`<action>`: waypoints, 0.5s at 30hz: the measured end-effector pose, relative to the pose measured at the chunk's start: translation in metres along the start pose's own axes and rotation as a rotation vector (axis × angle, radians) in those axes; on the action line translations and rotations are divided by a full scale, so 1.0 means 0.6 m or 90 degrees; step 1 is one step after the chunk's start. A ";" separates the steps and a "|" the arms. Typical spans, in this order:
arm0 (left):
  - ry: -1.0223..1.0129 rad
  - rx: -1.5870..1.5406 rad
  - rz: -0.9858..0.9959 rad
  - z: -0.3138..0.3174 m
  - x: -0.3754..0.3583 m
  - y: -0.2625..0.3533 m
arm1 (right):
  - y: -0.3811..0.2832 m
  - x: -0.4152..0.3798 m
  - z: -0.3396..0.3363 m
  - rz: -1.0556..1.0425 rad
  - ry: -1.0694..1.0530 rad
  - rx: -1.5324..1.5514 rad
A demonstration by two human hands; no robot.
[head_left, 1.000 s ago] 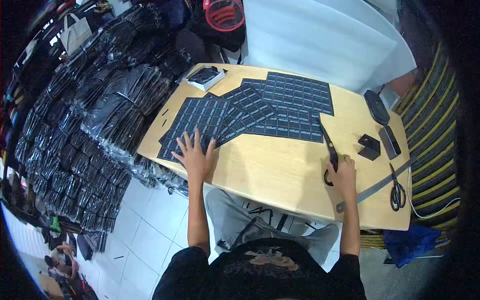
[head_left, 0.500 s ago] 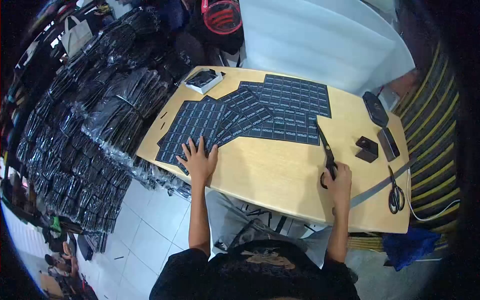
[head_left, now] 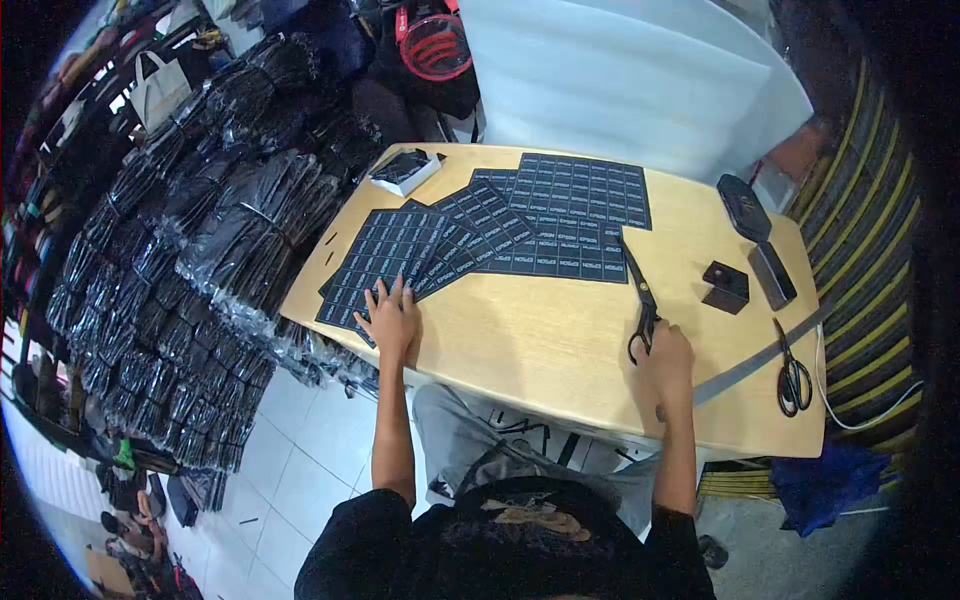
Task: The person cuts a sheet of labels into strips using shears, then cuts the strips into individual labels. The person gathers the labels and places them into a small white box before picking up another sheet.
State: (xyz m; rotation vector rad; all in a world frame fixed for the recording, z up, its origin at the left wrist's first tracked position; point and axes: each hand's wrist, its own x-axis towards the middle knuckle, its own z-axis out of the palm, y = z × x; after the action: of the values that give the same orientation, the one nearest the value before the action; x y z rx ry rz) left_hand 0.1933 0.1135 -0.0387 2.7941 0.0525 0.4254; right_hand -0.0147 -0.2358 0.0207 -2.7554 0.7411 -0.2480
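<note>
My left hand lies with its fingers spread on the lower edge of a dark sheet of printed labels. More such sheets overlap to its right, up to a large one at the back of the table. At the right, my right hand is curled at the handles of large black scissors. Their blades point away from me, with the tips by the edge of the label sheets. The fingers are partly hidden, and the scissors' handle loops show just left of the hand.
On the wooden table are a white box, a black case, a dark holder, an upright dark block, a grey strip and smaller scissors. Bundled plastic-wrapped goods stand left. A person is at far lower left.
My right hand has shifted slightly off the scissors' handles, and more of the loops shows. My left hand's fingers are a little closer together on the sheet. The whole view has shifted slightly.
</note>
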 end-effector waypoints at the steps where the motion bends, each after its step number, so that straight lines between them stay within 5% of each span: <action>1: -0.017 -0.009 -0.014 0.000 0.004 -0.003 | 0.001 0.005 0.010 -0.002 0.008 -0.013; 8: 0.040 -0.206 -0.026 -0.028 -0.004 -0.005 | 0.033 0.028 -0.009 -0.020 0.005 0.164; 10: 0.079 -0.388 0.075 -0.047 -0.016 -0.004 | 0.043 0.028 -0.016 0.004 -0.044 0.254; 11: 0.088 -0.445 0.091 -0.058 -0.027 0.002 | 0.050 0.016 0.003 -0.017 0.066 0.272; 15: 0.070 -0.545 0.189 -0.119 -0.095 0.042 | 0.069 -0.005 0.037 -0.030 0.099 0.440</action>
State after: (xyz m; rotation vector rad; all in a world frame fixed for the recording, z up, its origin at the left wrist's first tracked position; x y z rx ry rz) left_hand 0.1172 0.1064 0.0176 1.9312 -0.4228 0.5160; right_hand -0.0312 -0.2641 -0.0133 -2.1105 0.4992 -0.6065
